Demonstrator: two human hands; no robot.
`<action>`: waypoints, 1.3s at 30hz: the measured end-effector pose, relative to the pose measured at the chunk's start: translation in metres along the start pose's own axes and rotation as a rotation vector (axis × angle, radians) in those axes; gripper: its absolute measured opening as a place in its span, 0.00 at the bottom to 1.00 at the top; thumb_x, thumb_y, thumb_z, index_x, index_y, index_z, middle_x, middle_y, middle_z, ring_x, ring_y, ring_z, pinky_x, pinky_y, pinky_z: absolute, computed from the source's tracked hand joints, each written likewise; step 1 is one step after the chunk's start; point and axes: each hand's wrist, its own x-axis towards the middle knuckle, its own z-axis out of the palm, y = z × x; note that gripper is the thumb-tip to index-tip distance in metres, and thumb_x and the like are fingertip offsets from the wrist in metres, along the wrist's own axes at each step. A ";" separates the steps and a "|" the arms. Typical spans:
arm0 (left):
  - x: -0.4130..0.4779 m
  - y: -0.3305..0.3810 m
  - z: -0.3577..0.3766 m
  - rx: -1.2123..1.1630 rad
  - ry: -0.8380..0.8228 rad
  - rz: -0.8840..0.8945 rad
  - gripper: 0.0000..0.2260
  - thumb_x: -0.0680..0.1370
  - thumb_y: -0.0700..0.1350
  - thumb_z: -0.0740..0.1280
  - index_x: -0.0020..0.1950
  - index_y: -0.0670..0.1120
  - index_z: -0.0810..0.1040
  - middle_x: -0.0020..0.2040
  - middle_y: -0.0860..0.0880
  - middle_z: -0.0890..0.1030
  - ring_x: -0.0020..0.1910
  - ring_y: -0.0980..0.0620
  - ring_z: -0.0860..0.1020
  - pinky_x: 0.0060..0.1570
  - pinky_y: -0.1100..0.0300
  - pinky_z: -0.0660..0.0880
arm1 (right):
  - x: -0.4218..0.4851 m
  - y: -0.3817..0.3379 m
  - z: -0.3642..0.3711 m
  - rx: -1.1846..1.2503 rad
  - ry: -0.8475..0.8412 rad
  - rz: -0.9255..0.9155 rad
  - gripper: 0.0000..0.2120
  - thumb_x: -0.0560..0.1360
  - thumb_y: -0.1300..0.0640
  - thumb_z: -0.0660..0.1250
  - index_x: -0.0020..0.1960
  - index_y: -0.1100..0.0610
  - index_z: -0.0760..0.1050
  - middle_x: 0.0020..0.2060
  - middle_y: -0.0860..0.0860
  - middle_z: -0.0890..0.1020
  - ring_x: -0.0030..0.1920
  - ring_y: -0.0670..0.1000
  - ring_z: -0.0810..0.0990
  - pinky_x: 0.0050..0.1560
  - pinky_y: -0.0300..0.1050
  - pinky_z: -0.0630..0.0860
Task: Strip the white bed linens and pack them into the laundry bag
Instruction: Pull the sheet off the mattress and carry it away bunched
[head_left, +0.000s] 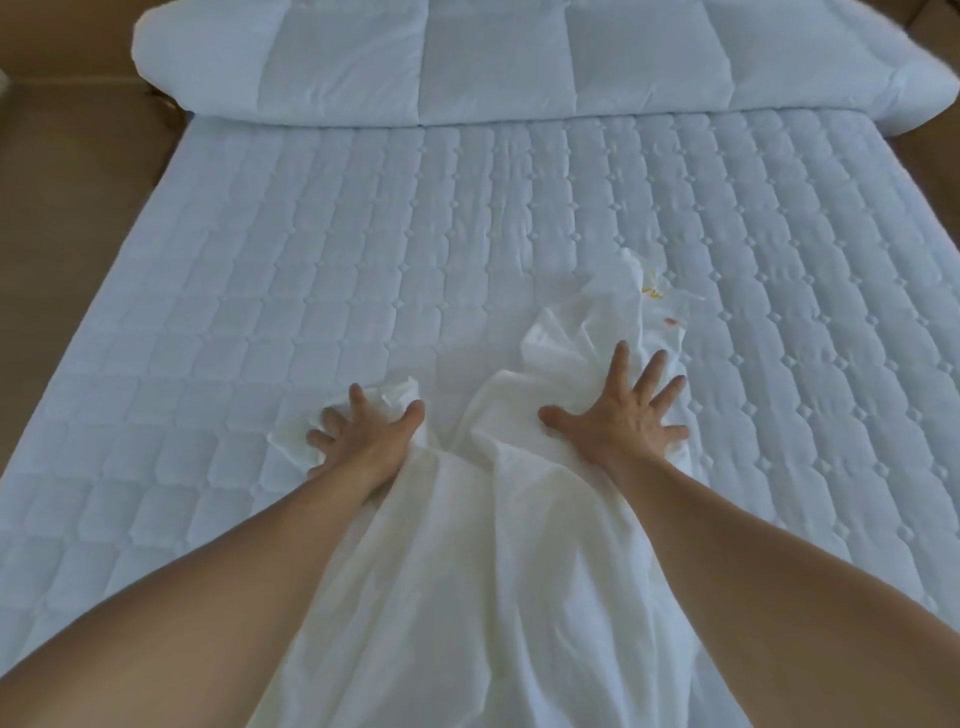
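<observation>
Brown floor (62, 182) is seen at far left, beside the bed. The quilted mattress pad (249, 270) is exposed across almost the whole bed. A folded duvet (337, 62) is parked across the far end, probably to keep it off the working area.

Left hand (363, 436): fingers are spread and bent down into a small wad of the white sheet (467, 571), thumb set toward the middle. Contact is certain, but a closed grip cannot be confirmed.

The sheet is gathered into a narrow band. It runs from between the hands back over the near edge of the bed, toward the person. It is judged to be mid-gather, bunched small so it can be lifted in one load.

Right hand (618, 421): wide open, fingers straight and fanned, palm pressed flat on the sheet's right-hand folds. Nothing is held; the cloth is only pinned or raked.

Just beyond the right hand, a far tail of the sheet lies crumpled on the pad, with small yellow and red marks (652, 293) on it. What they are cannot be told.

Judgement: stripping is mostly done and packing has not begun. No laundry bag is in view. The far tail will need to be drawn in so it is not left trailing.
</observation>
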 end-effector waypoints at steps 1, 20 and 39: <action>0.004 0.003 0.001 -0.001 0.016 -0.010 0.46 0.72 0.71 0.61 0.80 0.57 0.42 0.80 0.42 0.50 0.78 0.35 0.49 0.71 0.35 0.58 | 0.007 0.001 0.002 0.029 -0.017 0.023 0.64 0.62 0.27 0.72 0.79 0.41 0.30 0.78 0.51 0.28 0.78 0.63 0.32 0.70 0.78 0.52; -0.141 0.064 -0.111 -0.752 -0.008 0.403 0.12 0.74 0.50 0.66 0.42 0.41 0.80 0.34 0.47 0.79 0.32 0.48 0.77 0.28 0.62 0.71 | -0.139 -0.074 -0.094 0.924 0.014 -0.249 0.27 0.64 0.32 0.65 0.39 0.58 0.80 0.35 0.53 0.84 0.37 0.55 0.84 0.41 0.54 0.81; -0.263 -0.180 -0.031 -0.433 0.381 0.569 0.23 0.83 0.55 0.56 0.78 0.51 0.64 0.72 0.44 0.67 0.70 0.44 0.66 0.67 0.51 0.62 | -0.343 0.033 0.024 0.197 0.587 -0.515 0.15 0.78 0.43 0.61 0.57 0.51 0.77 0.52 0.49 0.80 0.56 0.56 0.77 0.57 0.53 0.70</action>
